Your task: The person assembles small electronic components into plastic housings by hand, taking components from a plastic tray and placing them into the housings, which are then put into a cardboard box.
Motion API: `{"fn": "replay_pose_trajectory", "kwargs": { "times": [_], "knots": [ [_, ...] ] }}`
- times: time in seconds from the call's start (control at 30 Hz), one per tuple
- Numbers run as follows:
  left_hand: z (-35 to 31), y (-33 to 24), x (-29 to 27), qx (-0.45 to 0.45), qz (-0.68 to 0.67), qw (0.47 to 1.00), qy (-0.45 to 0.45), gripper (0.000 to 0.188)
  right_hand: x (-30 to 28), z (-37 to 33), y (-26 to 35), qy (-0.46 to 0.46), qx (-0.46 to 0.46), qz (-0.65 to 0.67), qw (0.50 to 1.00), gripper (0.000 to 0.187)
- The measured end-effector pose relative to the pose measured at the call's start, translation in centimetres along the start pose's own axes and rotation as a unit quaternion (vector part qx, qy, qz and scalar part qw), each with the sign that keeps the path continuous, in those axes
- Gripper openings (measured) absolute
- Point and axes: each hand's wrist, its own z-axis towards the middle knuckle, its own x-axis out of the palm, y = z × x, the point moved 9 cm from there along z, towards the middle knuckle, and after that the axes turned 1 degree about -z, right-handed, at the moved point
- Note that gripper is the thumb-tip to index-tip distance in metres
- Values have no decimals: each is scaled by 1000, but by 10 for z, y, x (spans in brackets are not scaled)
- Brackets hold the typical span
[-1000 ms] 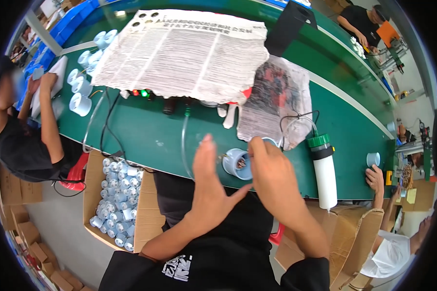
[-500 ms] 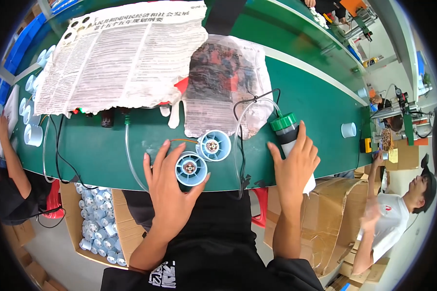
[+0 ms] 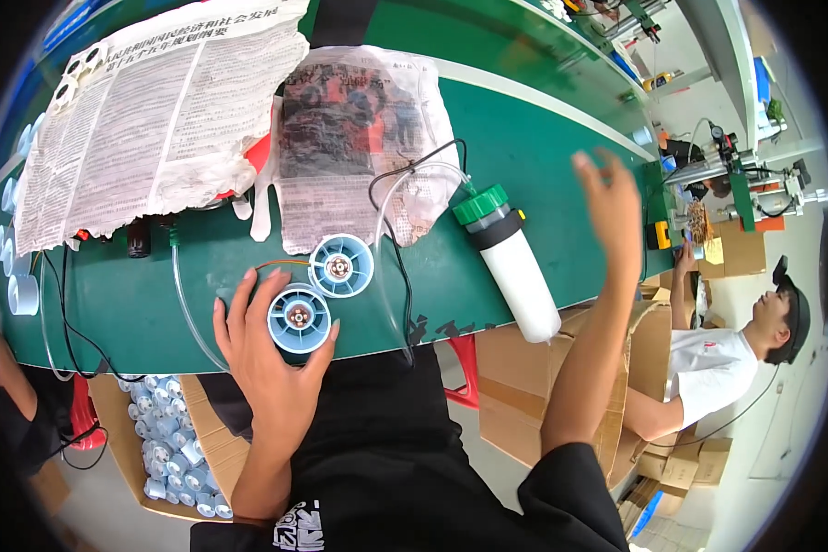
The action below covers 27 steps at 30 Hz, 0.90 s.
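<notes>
My left hand curls around a light blue fan housing, fingers on its left side and thumb on its right. A second light blue fan housing touches it on the far right side, with thin coloured wires running left from it. My right hand is raised over the right part of the bench, fingers apart, holding nothing. Between the hands lies a white dispensing syringe with a green cap, its tip past the bench's front edge. A clear hose leads from the cap.
Newspaper sheets cover the back left of the green bench. More light blue housings stand at the left edge. Below are a carton of housings and another carton. A co-worker is at the right.
My right hand has come away from the syringe and moved right and farther off. My left hand stays around the same fan housing. The view has swung to the right.
</notes>
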Motion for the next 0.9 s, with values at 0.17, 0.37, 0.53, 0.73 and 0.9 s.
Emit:
{"fn": "replay_pose_trajectory", "kwargs": {
  "times": [0.17,0.37,0.53,0.73,0.9],
  "knots": [
    [-2,0,-7,4,13,1000,-6,66,24,117,-204,0,262,-201,944,85],
    [-3,1,-2,18,-55,998,-36,64,23,152,-350,65,141,-213,965,54],
    [-7,2,-10,20,-106,990,-91,65,-47,154,-290,-91,79,-277,953,50],
    [-5,16,-9,-47,-145,987,-42,68,-109,12,37,-92,-150,119,977,46],
    [0,14,-11,-41,-223,974,-16,72,-12,-178,198,247,-415,281,829,55]
  ]
}}
